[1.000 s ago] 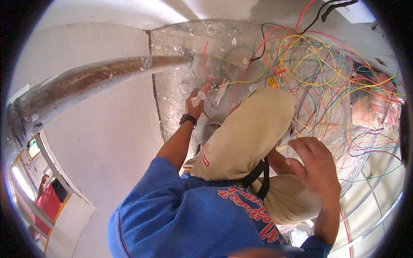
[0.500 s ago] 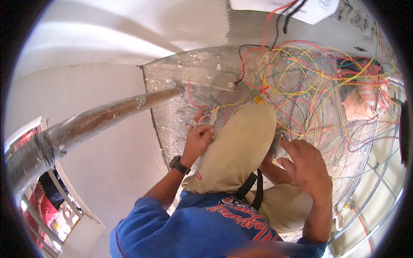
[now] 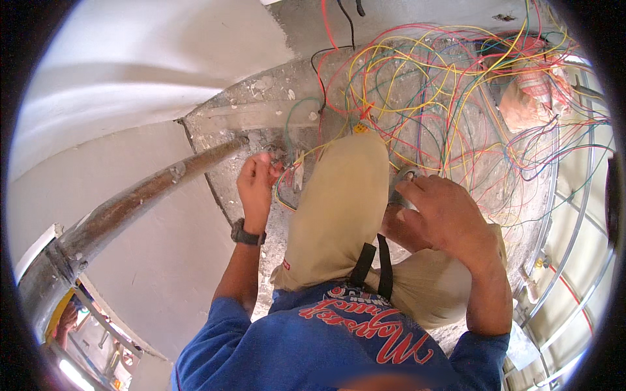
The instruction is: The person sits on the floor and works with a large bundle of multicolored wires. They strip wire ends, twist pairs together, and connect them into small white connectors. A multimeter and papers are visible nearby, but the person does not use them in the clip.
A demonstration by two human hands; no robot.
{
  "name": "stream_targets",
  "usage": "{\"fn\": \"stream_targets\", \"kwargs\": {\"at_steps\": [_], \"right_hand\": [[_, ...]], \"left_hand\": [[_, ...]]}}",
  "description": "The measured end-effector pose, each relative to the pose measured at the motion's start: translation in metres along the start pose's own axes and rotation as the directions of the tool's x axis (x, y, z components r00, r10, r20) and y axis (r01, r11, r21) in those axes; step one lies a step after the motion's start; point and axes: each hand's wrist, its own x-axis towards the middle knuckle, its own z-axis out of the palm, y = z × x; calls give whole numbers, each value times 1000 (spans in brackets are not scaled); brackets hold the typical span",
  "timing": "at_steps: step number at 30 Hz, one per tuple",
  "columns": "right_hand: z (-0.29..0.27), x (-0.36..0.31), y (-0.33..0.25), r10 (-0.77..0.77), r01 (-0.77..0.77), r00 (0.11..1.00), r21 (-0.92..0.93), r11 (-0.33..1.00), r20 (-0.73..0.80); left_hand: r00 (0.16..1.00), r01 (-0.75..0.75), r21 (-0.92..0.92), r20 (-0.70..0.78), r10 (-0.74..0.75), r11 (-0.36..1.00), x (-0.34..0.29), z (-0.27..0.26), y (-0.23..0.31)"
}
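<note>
My left hand (image 3: 255, 186) is beside the left side of my raised knee. Its fingers are pinched at the ends of thin coloured wires (image 3: 282, 199), partly hidden by the fingertips. A pale, narrow piece (image 3: 298, 174) lies between that hand and the knee. To the right of the knee, my right hand (image 3: 450, 208) bends its fingers over the edge of a grey rounded thing (image 3: 396, 188). Its kind, and how firmly the fingers grip it, are hard to make out. My tan trouser leg (image 3: 342, 208) separates the hands.
A large tangle of red, yellow, green and blue wires (image 3: 450, 98) spreads over the rough floor ahead. A torn sack (image 3: 531, 98) stands at the far right, near metal bars (image 3: 574, 176). A thick rusty pipe (image 3: 143, 202) slants along the left wall.
The view has shifted, so the surroundings sit differently in it. My left hand has turned upward and closed on the wires. My right fingers have come in over the grey rounded thing.
</note>
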Motion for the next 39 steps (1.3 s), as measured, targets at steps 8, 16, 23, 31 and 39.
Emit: {"fn": "stream_targets", "kwargs": {"at_steps": [8,16,23,31,39], "right_hand": [[6,9,19,-33,34,999,-13,999,26],[-12,29,48,-220,235,971,230,944,-92],[28,25,84,82,-158,982,507,848,170],[175,3,25,34,-150,963,430,890,267],[224,-49,-91,191,-317,943,566,761,272]], "left_hand": [[989,-144,-87,8,145,986,-24,17,-7],[996,-81,245,-21,88,966,-18,13,5],[976,18,37,-217,-9,999,-15,-11,66],[920,155,-250,-315,-232,956,-88,-41,62],[924,202,-188,-290,-251,961,-113,-72,52]]}}
